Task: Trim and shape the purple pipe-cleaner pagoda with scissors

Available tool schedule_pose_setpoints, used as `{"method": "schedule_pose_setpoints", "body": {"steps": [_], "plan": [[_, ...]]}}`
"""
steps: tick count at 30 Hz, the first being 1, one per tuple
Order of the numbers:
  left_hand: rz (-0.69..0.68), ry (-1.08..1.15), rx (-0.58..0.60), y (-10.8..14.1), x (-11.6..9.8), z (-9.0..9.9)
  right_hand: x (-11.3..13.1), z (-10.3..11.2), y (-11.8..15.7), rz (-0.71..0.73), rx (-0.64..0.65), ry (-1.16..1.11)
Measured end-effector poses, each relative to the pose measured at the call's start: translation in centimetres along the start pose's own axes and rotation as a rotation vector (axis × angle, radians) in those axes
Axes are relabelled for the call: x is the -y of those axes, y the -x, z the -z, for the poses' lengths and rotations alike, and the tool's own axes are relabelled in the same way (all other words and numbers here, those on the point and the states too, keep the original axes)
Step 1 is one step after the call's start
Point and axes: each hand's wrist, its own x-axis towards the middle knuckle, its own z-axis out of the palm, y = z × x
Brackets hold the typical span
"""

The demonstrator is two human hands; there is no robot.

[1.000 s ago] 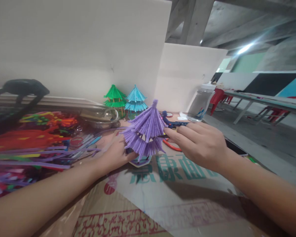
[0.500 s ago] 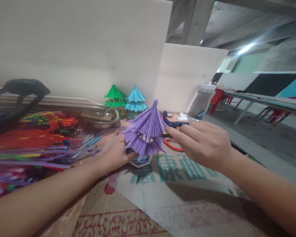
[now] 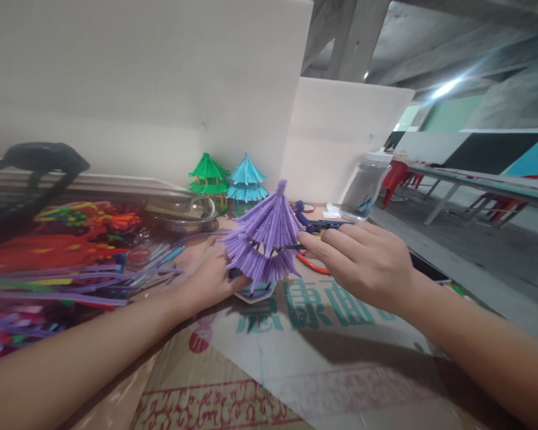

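Note:
A purple two-tiered pavilion model made of fuzzy stems stands at the centre, on a pale flat base. My left hand is at its left side, low down, its fingers partly hidden behind the purple lower roof. From the right, my right hand pinches a thin dark tool, whose tip reaches between the two roof tiers. What exactly the tip touches is hidden.
Behind stand a green model and a blue model. Coloured stems lie left near a metal bowl. Red-handled pliers, a clear bottle and a phone are to the right.
My right hand has shifted slightly left with the dark tool, uncovering more of the phone. My left hand and the purple model have hardly moved.

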Motion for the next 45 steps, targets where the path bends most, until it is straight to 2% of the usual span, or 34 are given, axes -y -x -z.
{"method": "schedule_pose_setpoints", "body": {"steps": [9,14,17,25,36,45], "plan": [[0.022,0.000,0.003,-0.2,-0.2,0.1,0.2,-0.1,0.0,-0.025,-0.045,-0.028],[0.177,-0.087,-0.073,0.1,-0.3,0.0,0.0,0.3,-0.5,-0.078,-0.081,-0.030],[0.215,-0.082,-0.123,0.3,-0.1,-0.1,-0.2,0.3,-0.6,-0.119,-0.100,-0.017],[0.191,-0.134,-0.022,0.2,-0.8,0.7,-0.7,0.7,-0.5,-0.230,-0.025,-0.010],[0.069,-0.141,-0.046,0.5,-0.5,0.3,-0.8,0.5,-0.5,-0.189,-0.021,0.037],[0.040,-0.140,-0.046,0.9,0.3,-0.1,-0.5,0.8,-0.7,-0.182,0.003,0.042]]}}
